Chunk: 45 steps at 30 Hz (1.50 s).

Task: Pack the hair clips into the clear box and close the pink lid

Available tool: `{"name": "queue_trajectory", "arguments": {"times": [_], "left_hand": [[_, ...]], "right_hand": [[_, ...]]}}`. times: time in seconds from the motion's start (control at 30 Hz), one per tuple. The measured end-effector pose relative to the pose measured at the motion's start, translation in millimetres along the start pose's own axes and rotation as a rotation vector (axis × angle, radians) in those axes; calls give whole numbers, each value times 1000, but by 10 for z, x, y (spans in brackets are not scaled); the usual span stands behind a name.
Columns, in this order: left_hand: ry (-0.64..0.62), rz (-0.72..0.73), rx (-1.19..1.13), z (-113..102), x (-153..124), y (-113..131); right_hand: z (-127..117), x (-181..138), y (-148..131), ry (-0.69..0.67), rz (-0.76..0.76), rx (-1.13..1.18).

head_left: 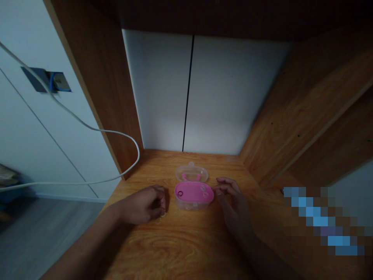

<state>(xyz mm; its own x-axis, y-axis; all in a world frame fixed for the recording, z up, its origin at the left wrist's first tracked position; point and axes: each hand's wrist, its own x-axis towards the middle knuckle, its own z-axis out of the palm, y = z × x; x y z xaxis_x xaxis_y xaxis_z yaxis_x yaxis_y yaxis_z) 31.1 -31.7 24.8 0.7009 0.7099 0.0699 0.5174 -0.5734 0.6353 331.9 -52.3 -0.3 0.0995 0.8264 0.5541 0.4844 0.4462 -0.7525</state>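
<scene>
An oval clear plastic box (194, 205) with a pink top (192, 191) sits on the wooden surface, its clear lid (199, 171) tipped back behind it. A dark elastic band (180, 193) and pale ones (204, 190) lie on the pink top. Left of the box, my left hand (150, 205) is closed in a pinch at the tabletop, with a small yellowish elastic band (163, 214) at its fingertips. Another pale band (158, 222) lies just below. My right hand (231, 200) is open beside the box's right end, fingers apart; whether they touch it, I cannot tell.
White panels (163, 93) close off the back of the wooden nook. Wooden sides rise at left (99, 85) and right (279, 128). A white cable (116, 132) loops in from the left past a wall socket (61, 81). A pixelated patch covers part of the right side.
</scene>
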Motion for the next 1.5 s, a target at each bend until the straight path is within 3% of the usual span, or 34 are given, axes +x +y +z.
{"name": "queue_trajectory", "arguments": {"times": [0.17,0.47,0.67,0.77,0.9,1.07,1.17,1.3,1.5], "left_hand": [[-81,16,-58,-31,-57,-59],[-84,4,-13,-17,-50,-61],[-96,-83,-33,24,-59,-46],[-55,-93,-175,19,-65,-39],[24,-30,-431,3,-51,82],[28,16,-686,144,16,320],[14,-7,-744,315,79,390],[39,-26,-843,475,144,416],[137,22,-832,437,141,488]], "right_hand": [[1,-1,9,-24,-5,9],[4,-8,19,-12,-11,7],[-1,-5,18,-10,-64,-33],[-17,-16,-7,16,-150,-62],[-38,-82,-168,19,-403,-90],[-8,-212,-476,-184,-795,-125],[3,-258,-562,-301,-920,-145],[-29,-259,-591,-360,-966,-176],[-5,-210,-577,-233,-841,-47]]}}
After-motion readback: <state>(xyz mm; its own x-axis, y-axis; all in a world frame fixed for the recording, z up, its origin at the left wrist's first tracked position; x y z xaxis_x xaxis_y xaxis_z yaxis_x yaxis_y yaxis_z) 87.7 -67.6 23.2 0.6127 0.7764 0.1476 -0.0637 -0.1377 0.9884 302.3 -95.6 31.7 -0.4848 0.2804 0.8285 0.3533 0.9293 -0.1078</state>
